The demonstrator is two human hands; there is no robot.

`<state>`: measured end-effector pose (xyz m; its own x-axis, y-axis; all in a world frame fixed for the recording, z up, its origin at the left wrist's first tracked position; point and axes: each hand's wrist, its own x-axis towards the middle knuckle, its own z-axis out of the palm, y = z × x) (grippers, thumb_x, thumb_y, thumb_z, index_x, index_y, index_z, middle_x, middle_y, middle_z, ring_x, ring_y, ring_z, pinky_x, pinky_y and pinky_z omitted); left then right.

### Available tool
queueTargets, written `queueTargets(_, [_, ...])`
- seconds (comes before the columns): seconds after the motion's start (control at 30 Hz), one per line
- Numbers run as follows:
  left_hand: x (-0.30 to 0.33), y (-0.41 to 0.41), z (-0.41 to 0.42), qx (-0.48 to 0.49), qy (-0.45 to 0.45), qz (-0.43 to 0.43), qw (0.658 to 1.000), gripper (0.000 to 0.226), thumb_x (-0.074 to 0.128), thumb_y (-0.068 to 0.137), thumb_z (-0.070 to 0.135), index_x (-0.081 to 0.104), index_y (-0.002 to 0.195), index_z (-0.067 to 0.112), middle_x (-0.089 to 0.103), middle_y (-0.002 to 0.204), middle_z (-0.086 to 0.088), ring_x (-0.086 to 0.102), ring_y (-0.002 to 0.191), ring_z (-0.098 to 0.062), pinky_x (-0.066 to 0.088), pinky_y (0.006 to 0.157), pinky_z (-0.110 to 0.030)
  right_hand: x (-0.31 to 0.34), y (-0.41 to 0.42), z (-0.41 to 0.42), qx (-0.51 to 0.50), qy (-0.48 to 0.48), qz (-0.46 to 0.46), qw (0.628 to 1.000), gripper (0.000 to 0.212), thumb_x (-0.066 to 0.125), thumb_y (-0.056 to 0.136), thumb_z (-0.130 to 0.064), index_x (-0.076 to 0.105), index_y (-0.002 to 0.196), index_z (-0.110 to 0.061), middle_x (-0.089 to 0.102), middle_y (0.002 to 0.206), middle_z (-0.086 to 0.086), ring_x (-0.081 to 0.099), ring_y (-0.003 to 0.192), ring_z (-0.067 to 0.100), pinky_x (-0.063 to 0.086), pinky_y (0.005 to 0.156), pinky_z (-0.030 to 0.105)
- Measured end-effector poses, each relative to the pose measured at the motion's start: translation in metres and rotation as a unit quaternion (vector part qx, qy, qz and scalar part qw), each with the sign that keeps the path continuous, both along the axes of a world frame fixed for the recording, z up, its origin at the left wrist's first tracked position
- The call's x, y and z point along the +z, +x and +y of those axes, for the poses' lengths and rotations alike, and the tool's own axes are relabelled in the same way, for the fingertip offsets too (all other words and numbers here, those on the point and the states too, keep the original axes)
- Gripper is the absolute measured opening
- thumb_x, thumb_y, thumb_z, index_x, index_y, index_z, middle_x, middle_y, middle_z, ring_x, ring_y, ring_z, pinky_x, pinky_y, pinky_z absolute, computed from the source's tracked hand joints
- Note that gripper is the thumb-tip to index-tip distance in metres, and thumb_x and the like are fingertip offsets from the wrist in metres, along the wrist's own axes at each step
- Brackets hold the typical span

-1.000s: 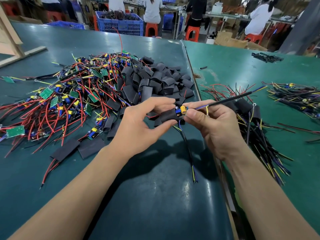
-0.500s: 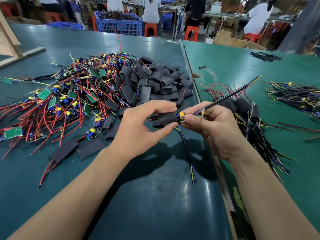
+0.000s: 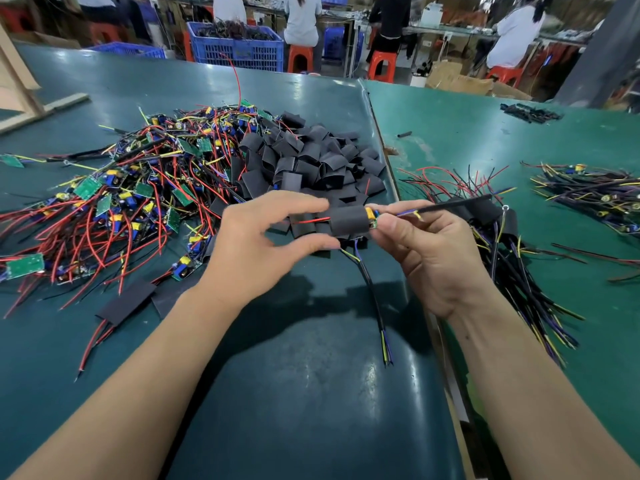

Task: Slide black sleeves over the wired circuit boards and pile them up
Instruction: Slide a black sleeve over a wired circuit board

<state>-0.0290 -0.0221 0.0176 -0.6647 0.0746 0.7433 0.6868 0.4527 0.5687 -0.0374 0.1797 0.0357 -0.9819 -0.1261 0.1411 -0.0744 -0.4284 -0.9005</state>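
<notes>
On the left of the table [image 3: 104, 341] lie bare boards [image 3: 114, 209] and loose sleeves [image 3: 311, 157]. The left hand [image 3: 263, 251] is half open, fingers apart, holding nothing. One sleeve [image 3: 348, 220] covers most of a board; the right hand [image 3: 426, 251] pinches its end. Next (I think) comes dropping it on the finished pile [image 3: 512, 244].

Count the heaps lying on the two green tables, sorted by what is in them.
bare wired boards heap: 1
loose black sleeves heap: 1
wire bundle heaps on the right table: 2
small dark heap at the far edge, contents too small to tell: 1
Total: 5
</notes>
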Motion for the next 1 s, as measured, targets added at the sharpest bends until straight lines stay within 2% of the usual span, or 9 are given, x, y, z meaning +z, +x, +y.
queueTargets(0.07, [-0.001, 0.000, -0.002, 0.002, 0.009, 0.021, 1.000, 0.034, 0.086, 0.069, 0.021, 0.075, 0.099, 0.010, 0.073, 0.099, -0.002, 0.070, 0.091, -0.010, 0.056, 0.085, -0.032, 0.001, 0.000, 0.000, -0.001, -0.009, -0.005, 1.000, 0.010, 0.070, 0.064, -0.003, 0.076, 0.067, -0.011, 0.076, 0.085, 0.008, 0.072, 0.076, 0.015, 0.056, 0.065, 0.019])
queueTargets(0.2, [-0.002, 0.001, 0.002, -0.005, 0.033, 0.014, 0.999, 0.031, 0.084, 0.071, 0.018, 0.073, 0.099, 0.011, 0.073, 0.093, -0.002, 0.070, 0.081, -0.011, 0.057, 0.079, -0.029, 0.002, 0.001, -0.001, -0.001, -0.020, -0.027, 0.999, 0.008, 0.069, 0.064, -0.005, 0.076, 0.068, -0.006, 0.076, 0.088, 0.006, 0.071, 0.077, 0.012, 0.055, 0.063, 0.017])
queueTargets(0.33, [-0.002, 0.002, 0.007, -0.009, 0.041, 0.032, 0.999, 0.032, 0.085, 0.070, 0.015, 0.072, 0.099, 0.012, 0.072, 0.095, 0.000, 0.071, 0.084, -0.012, 0.056, 0.080, -0.025, 0.002, 0.000, -0.001, -0.008, -0.035, -0.064, 0.997, 0.009, 0.067, 0.063, -0.004, 0.075, 0.060, -0.008, 0.071, 0.068, 0.002, 0.068, 0.063, 0.010, 0.056, 0.062, 0.018])
queueTargets(0.53, [-0.002, 0.002, 0.012, -0.022, 0.047, 0.025, 0.998, 0.033, 0.085, 0.069, 0.013, 0.071, 0.099, 0.015, 0.070, 0.096, 0.009, 0.070, 0.087, -0.003, 0.052, 0.082, -0.017, 0.000, 0.002, -0.006, 0.011, -0.007, -0.076, 0.997, 0.006, 0.069, 0.063, -0.006, 0.074, 0.064, -0.006, 0.071, 0.073, 0.007, 0.068, 0.068, 0.014, 0.057, 0.063, 0.021])
queueTargets(0.67, [0.000, 0.003, 0.009, -0.049, 0.050, 0.016, 0.997, 0.025, 0.082, 0.074, 0.016, 0.073, 0.098, 0.015, 0.073, 0.095, 0.004, 0.071, 0.087, -0.008, 0.052, 0.080, -0.020, 0.003, 0.002, -0.003, 0.007, -0.030, -0.074, 0.997, 0.008, 0.067, 0.065, -0.007, 0.075, 0.064, -0.006, 0.070, 0.067, 0.003, 0.066, 0.060, 0.008, 0.058, 0.061, 0.021])
queueTargets(1.0, [-0.001, 0.006, 0.012, -0.030, 0.064, 0.035, 0.997, 0.023, 0.083, 0.073, 0.012, 0.073, 0.094, 0.011, 0.074, 0.090, -0.006, 0.072, 0.083, -0.016, 0.056, 0.077, -0.030, -0.001, 0.005, -0.012, 0.034, -0.047, -0.048, 0.997, 0.012, 0.066, 0.067, -0.011, 0.077, 0.068, -0.008, 0.073, 0.071, 0.002, 0.069, 0.065, 0.009, 0.056, 0.061, 0.019])
